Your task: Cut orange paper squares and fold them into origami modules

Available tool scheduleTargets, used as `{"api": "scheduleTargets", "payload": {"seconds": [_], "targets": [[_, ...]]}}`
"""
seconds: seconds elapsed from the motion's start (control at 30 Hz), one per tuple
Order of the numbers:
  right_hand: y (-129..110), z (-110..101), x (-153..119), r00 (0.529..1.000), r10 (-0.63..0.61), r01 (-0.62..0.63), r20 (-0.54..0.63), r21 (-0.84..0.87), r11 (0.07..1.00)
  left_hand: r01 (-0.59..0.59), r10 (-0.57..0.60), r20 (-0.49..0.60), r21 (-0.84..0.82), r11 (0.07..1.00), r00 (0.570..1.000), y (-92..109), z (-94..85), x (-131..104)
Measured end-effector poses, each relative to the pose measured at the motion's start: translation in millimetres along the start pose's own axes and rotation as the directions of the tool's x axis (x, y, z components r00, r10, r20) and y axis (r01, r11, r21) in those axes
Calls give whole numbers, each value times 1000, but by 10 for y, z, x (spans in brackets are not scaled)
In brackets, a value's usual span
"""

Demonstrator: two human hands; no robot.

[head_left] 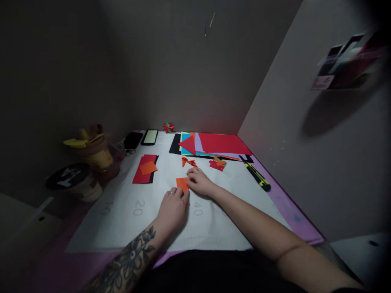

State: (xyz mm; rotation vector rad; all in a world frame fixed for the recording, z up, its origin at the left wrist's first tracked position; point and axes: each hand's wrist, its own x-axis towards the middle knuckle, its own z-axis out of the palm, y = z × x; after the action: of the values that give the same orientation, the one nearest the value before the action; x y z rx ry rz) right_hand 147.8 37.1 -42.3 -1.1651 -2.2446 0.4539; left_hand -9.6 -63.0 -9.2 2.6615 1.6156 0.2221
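Note:
A small orange paper square (182,182) lies on the white mat between my hands. My left hand (174,205) touches its lower edge, fingers bent and close together. At its right edge my right hand (198,181) pinches the paper. Just beyond are folded orange paper pieces (189,162). Farther right lies a little pile of red, orange and green folded pieces (216,164). On the left, another orange square (148,168) rests on red paper strips (139,174) with black paper under them.
Coloured sheets (224,143) are stacked at the back. A yellow-black cutter (257,177) lies at the right. Two phones, one lit (149,137), and a folded paper star (168,127) sit at the back left. Pots (99,156) and a black-lidded jar (71,179) stand at the left.

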Motion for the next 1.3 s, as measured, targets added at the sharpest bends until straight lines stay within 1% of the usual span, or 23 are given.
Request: {"api": "scheduleTargets", "payload": {"seconds": [0.3, 0.53, 0.77, 0.93, 1.3], "targets": [[-56, -6, 1, 999, 34, -33, 14, -58, 998, 5, -5, 11, -1, 1000, 1000, 7, -20, -2], [-43, -4, 14, 999, 21, -19, 29, -64, 998, 4, -4, 13, 6, 1000, 1000, 14, -18, -5], [-66, -6, 15, 998, 46, -42, 38, -92, 995, 4, -5, 14, 9, 1000, 1000, 11, -5, -5], [-51, 2, 17, 998, 36, -31, 46, -98, 995, -4, 4, 5, 11, 1000, 1000, 8, -7, -3], [-68, -12, 15, 998, 41, -36, 46, -103, 994, 17, -17, 44, 7, 1000, 999, 29, -44, 5]]}}
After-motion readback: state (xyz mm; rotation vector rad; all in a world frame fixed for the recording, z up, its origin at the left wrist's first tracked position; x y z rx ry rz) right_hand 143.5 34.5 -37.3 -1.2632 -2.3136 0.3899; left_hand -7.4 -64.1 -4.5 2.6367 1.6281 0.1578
